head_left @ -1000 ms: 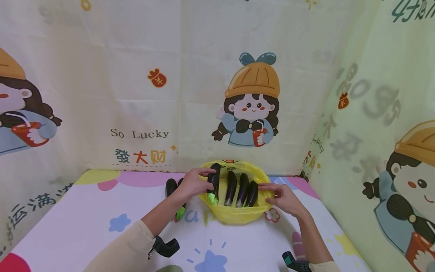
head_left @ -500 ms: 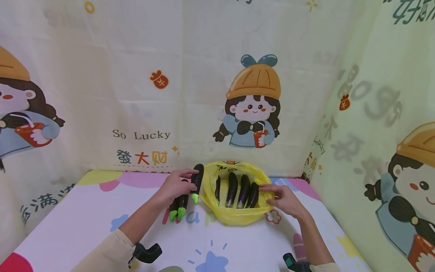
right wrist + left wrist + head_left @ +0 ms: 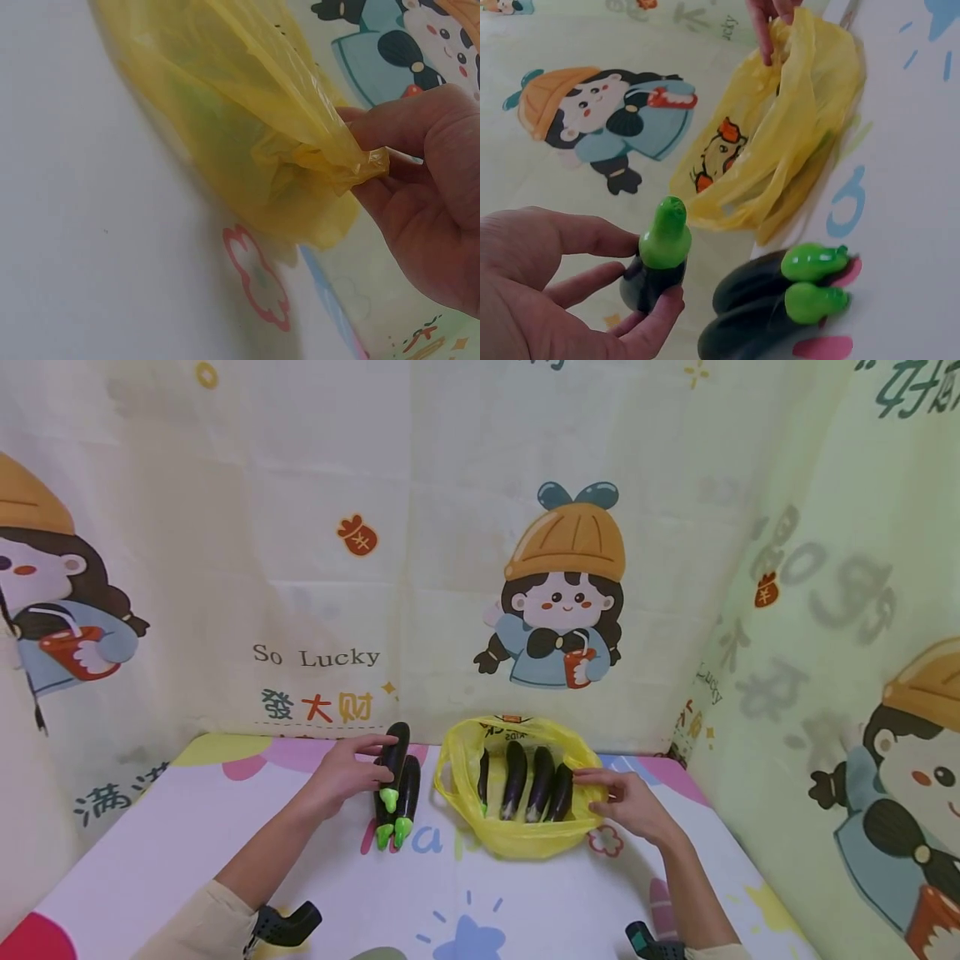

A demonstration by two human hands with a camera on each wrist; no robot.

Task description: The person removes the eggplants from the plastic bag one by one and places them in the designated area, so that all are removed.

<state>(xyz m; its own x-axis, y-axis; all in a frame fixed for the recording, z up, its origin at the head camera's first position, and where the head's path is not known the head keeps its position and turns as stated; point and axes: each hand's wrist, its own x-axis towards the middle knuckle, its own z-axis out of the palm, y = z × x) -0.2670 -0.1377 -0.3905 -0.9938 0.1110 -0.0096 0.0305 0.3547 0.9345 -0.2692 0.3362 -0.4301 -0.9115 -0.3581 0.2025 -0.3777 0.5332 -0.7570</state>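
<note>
Eggplant [image 3: 394,758]: gripped in left hand [image 3: 341,772], green stem down, right above two eggplants [image 3: 399,806] lying on the table sheet [image 3: 225,852].
Right hand [image 3: 628,802]: pinching the yellow plastic bag [image 3: 517,839] rim (bunched between thumb and fingers).
Bag contents: four eggplants [image 3: 525,781], side by side.

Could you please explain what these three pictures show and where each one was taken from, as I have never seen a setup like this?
No machine here: a person works with bare hands, wearing three cameras. The wide picture comes from the head, the other two from the wrists. The left hand holds an eggplant above two more eggplants lying on the table. The right hand pinches the rim of a yellow bag with four eggplants inside. The left wrist view shows the held one's green stem; the right wrist view shows the grip on the bag.
</note>
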